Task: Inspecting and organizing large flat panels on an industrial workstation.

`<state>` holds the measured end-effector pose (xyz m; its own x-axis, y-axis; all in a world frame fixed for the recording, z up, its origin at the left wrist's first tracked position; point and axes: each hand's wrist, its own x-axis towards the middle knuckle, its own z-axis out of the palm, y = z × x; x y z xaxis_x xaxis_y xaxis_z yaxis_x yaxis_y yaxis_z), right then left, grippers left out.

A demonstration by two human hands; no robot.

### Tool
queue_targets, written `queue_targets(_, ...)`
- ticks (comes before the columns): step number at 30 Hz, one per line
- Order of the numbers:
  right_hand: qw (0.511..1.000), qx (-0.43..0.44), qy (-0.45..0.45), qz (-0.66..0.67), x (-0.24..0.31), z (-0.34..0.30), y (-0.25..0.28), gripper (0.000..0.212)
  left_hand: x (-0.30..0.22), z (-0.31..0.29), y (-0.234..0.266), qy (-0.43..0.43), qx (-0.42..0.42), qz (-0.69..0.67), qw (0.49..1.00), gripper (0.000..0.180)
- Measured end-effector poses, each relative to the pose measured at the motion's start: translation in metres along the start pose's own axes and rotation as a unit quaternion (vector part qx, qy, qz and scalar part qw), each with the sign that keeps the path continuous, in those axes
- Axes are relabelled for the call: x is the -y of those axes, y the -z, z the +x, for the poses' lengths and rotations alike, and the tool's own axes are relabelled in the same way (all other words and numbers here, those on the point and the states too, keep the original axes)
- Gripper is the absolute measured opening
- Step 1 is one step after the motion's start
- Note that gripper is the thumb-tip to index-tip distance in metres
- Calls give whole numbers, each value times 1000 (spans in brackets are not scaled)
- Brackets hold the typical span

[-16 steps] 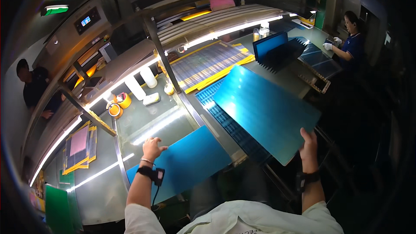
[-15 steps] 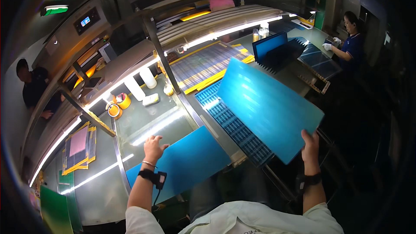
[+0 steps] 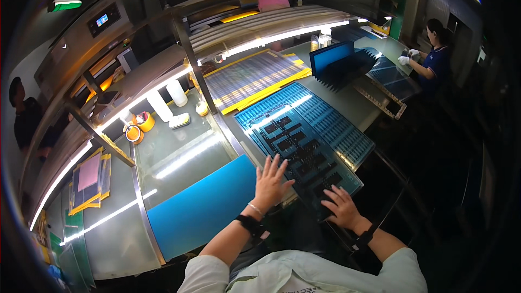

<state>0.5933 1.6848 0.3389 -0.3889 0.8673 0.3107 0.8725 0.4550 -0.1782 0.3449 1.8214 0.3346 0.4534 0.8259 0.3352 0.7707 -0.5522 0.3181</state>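
My left hand (image 3: 271, 182) is open, its fingers spread over the near left edge of a dark panel (image 3: 296, 149) with a black printed pattern. At the panel's near end, my right hand (image 3: 343, 209) is also open, its fingers stretched over the edge. Both hands appear to touch the panel. It overlaps a blue panel (image 3: 331, 116) covered with rows of small repeated shapes. A plain blue sheet (image 3: 201, 206) lies flat on the bench, left of my left hand.
A yellow-edged film (image 3: 260, 78) lies beyond the panels. Dark panels stand in a rack (image 3: 347, 68) at far right, near a gloved co-worker (image 3: 434, 59). Orange tape rolls (image 3: 134, 134) and white bottles (image 3: 176, 93) stand left of a metal post (image 3: 192, 59). Several yellow-edged films (image 3: 89, 182) lie far left.
The blue sheet raised in my right hand is no longer held up; a black-patterned panel lies there. My left hand moved right onto it, and my right hand moved down and left, opening.
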Motion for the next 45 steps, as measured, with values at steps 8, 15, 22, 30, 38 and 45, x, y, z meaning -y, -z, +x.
queue_targets(8, 988, -78, 40, 129, 8, 9, -15, 12, -3, -1, -36, 3, 33, 61, 998, 63)
queue_targets(15, 794, -267, -298, 458, -48, 70, 33, 11, -3, 2, -1, 119, -17, -171, 978, 53)
queue_targets(22, 895, -317, -83, 304, -8, 128, 113, 8, -25, -5, -44, -21, 59, 11, 998, 85)
queue_targets(30, 894, -421, 95, 123, 19, 114, 151, 10, -45, 14, -49, -25, 80, 21, 996, 87)
queue_targets(38, 973, -178, 71, 125, 26, 78, 148, 11, -1, 0, -48, -77, -35, -30, 996, 60)
queue_targets(45, 931, -106, -31, 349, 33, 51, 103, 11, 38, -80, 23, 42, -83, -28, 995, 57)
